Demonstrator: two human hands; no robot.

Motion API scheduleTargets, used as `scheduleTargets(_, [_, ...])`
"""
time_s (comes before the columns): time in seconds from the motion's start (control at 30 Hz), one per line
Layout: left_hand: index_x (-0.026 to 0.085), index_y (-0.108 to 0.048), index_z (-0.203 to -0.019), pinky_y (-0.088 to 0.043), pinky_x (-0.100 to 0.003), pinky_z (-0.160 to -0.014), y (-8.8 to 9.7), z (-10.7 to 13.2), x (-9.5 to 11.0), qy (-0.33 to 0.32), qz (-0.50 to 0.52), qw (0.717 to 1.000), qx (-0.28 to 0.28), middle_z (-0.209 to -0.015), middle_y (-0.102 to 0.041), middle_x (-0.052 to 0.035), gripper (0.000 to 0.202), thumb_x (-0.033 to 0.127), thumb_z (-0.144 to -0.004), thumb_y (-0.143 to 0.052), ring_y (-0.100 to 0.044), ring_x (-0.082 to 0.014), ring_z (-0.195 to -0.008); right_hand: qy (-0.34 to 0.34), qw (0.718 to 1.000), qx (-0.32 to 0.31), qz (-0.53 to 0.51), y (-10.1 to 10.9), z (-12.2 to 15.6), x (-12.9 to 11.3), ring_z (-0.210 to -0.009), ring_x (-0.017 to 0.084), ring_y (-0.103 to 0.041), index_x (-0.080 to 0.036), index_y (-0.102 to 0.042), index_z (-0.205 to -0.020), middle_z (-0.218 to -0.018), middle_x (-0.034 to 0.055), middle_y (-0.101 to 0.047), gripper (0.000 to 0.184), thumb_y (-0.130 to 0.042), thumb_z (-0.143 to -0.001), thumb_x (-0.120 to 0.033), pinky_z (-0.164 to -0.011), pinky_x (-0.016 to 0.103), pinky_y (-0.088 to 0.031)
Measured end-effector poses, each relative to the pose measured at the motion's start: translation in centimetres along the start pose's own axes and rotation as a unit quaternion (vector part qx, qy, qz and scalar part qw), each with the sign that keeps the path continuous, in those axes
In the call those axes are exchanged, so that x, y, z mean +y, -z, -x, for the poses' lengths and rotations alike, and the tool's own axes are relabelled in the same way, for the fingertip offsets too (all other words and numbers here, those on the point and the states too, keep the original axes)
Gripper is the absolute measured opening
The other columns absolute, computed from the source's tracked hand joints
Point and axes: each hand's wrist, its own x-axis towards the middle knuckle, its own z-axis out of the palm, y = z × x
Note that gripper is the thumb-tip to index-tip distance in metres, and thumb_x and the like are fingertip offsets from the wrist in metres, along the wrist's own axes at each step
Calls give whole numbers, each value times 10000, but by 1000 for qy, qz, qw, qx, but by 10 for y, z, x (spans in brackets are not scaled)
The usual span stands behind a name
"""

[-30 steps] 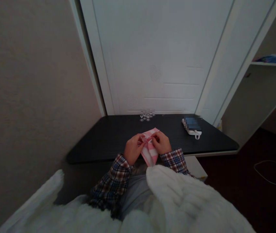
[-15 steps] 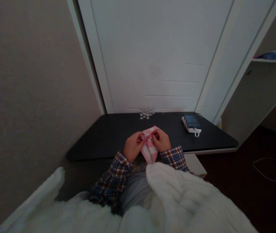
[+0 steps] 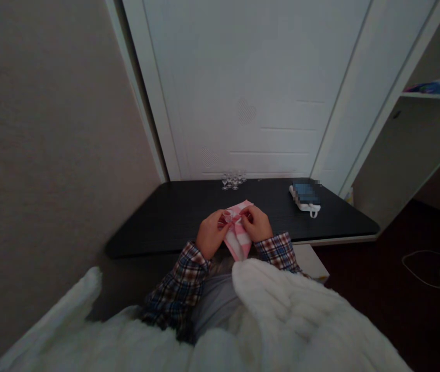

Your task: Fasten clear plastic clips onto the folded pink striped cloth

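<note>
My left hand (image 3: 209, 236) pinches a tiny clear glass (image 3: 227, 216) at its fingertips, just above the near edge of the black table (image 3: 173, 217). My right hand (image 3: 257, 224) is closed on a pink and white striped cloth (image 3: 238, 240) and presses its upper fold against the glass. The cloth hangs down between both hands. Both wrists wear plaid sleeves. A cluster of several more tiny clear glasses (image 3: 234, 181) stands at the far edge of the table, by the white door.
A phone on a white power bank (image 3: 305, 197) lies on the table's right side. A white door (image 3: 251, 88) rises behind the table, a beige wall on the left, white shelving (image 3: 429, 96) on the right. A white fluffy blanket (image 3: 282, 315) covers my lap. A cable (image 3: 429, 268) lies on the dark floor.
Both hands stay together on the glass and cloth, with only slight finger shifts; the view has tilted a little, moving everything slightly up in the frame.
</note>
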Motion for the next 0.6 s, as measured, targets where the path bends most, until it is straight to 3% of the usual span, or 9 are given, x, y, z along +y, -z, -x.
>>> scheduleTargets(0.6, [189,-550,-1001,-534,-308,-731,0,1,-4,-5,-16,1000,-1,-947,-625,-48,244,235,-761,-556,-621,-164,-789,0,1000,-5,2,0,0,0,-630,116,-519,-184,-590,-780,-730,3,-585,136,-478,-730,-127,-634,231,-409])
